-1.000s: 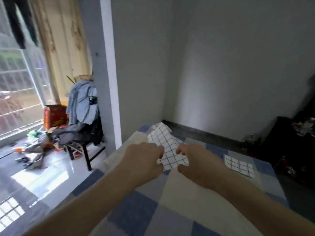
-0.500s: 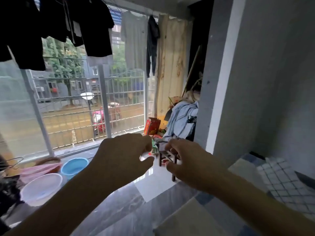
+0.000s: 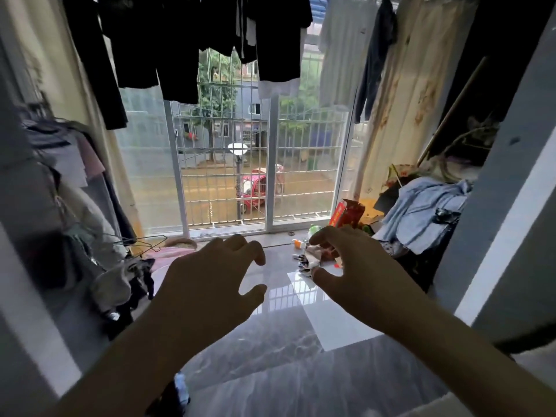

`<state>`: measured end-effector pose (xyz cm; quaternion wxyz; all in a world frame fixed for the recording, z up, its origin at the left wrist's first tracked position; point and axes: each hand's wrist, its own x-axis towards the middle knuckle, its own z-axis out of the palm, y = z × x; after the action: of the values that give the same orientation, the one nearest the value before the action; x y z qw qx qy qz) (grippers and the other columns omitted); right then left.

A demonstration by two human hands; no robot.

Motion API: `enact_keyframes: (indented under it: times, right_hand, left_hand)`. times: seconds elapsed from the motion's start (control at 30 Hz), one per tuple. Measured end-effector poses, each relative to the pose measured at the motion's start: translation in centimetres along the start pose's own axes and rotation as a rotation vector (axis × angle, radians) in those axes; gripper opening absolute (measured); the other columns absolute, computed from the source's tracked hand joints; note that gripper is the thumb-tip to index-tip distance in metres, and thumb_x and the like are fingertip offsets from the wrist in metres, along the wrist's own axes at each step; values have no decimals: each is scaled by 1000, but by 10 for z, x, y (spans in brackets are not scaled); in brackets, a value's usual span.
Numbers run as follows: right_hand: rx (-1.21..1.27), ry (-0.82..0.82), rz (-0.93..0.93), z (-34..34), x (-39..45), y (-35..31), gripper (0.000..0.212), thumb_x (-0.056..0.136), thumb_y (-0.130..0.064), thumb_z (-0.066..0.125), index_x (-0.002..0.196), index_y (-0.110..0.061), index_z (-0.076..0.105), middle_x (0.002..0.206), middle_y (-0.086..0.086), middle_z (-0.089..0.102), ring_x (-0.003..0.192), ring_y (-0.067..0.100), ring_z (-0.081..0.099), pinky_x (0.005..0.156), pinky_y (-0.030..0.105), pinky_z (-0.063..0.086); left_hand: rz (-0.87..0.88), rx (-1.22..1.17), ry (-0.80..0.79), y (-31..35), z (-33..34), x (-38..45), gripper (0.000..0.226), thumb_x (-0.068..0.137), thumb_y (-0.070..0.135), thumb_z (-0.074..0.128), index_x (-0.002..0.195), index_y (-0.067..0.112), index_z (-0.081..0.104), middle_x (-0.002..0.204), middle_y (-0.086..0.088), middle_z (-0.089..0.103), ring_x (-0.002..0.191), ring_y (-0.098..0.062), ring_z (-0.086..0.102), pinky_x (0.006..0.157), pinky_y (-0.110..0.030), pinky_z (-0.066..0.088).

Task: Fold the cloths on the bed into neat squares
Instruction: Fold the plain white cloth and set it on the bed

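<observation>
Glossy grey marbled floor (image 3: 285,350) is seen below each grip: left hand (image 3: 207,284) and right hand (image 3: 358,275) are held loosely curled, fingers apart, nothing clasped.

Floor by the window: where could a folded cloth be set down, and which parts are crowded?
Bare glossy floor lies below both hands, between the clothes heap and the grey pillar. Crowded: small litter near the window, and the garment-covered chair.
</observation>
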<state>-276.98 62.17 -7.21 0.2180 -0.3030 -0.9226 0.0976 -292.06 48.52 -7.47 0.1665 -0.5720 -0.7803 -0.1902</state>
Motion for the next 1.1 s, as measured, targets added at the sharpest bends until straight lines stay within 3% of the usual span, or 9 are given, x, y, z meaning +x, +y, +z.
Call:
enact_keyframes:
  times: [0.07, 0.2, 0.3, 0.4, 0.53, 0.67, 0.87, 1.0, 1.1]
  right_hand:
    - [26, -20, -6, 12, 19, 6, 39, 86, -44, 59, 122, -43, 45, 126, -17, 53, 109, 3, 51, 91, 29, 48]
    - [50, -34, -16, 28, 65, 26, 40, 87, -44, 60, 124, -42, 46, 132, -16, 50, 112, 4, 50, 91, 27, 45]
    - [88, -13, -11, 33, 108, 45, 39, 86, -42, 61, 122, -40, 47, 129, -15, 51, 110, 6, 53, 94, 33, 49]
    - [112, 29, 2, 32, 154, 70, 38, 85, -40, 62, 120, -40, 48, 125, -13, 53, 104, 7, 54, 91, 36, 52]
    - [117, 61, 9, 26, 209, 106, 36, 84, -38, 64, 118, -38, 51, 120, -13, 54, 105, 7, 52, 90, 29, 46]
    - [87, 65, 7, 15, 254, 132, 36, 84, -36, 63, 119, -36, 52, 117, -11, 54, 103, 8, 52, 87, 32, 47]
    - [50, 65, 75, 7, 297, 186, 34, 83, -33, 63, 116, -33, 54, 111, -9, 53, 98, 11, 53, 87, 39, 50]
    - [35, 74, 147, 15, 320, 234, 33, 82, -34, 65, 113, -34, 55, 107, -9, 55, 88, 8, 55, 83, 37, 50]
    - [21, 83, 197, 23, 335, 275, 35, 84, -35, 65, 117, -33, 55, 113, -9, 54, 99, 10, 52, 86, 38, 49]
  left_hand:
    - [-17, 13, -34, -12, 11, 13, 30, 75, 47, 75, 99, 35, 63, 107, 19, 65, 92, -12, 67, 68, -30, 52]
    - [-31, 23, -59, -32, 35, 59, 31, 67, 50, 79, 90, 36, 64, 91, 17, 70, 72, -10, 67, 60, -31, 56]
    - [12, 89, -100, -42, 49, 106, 33, 81, 60, 61, 108, 41, 57, 114, 26, 59, 96, -5, 63, 83, -28, 55]
    - [23, 78, -164, -50, 64, 161, 34, 84, 61, 57, 111, 41, 53, 118, 23, 58, 103, -6, 59, 91, -31, 53]
    - [69, 93, -198, -50, 84, 226, 32, 86, 59, 55, 112, 41, 50, 117, 23, 57, 101, -4, 57, 90, -33, 53]
    - [148, 94, -182, -43, 104, 279, 32, 88, 56, 54, 115, 39, 51, 118, 22, 57, 92, 0, 49, 85, -26, 49]
    - [226, 51, -183, -31, 142, 351, 28, 86, 54, 57, 108, 38, 55, 111, 19, 62, 95, -7, 59, 80, -33, 55]
    - [287, 25, -151, -21, 179, 399, 27, 84, 55, 58, 107, 39, 56, 108, 20, 63, 92, -7, 61, 75, -33, 55]
    - [331, 18, -191, -12, 215, 435, 27, 86, 54, 57, 108, 40, 55, 109, 22, 61, 92, -6, 60, 75, -31, 53]
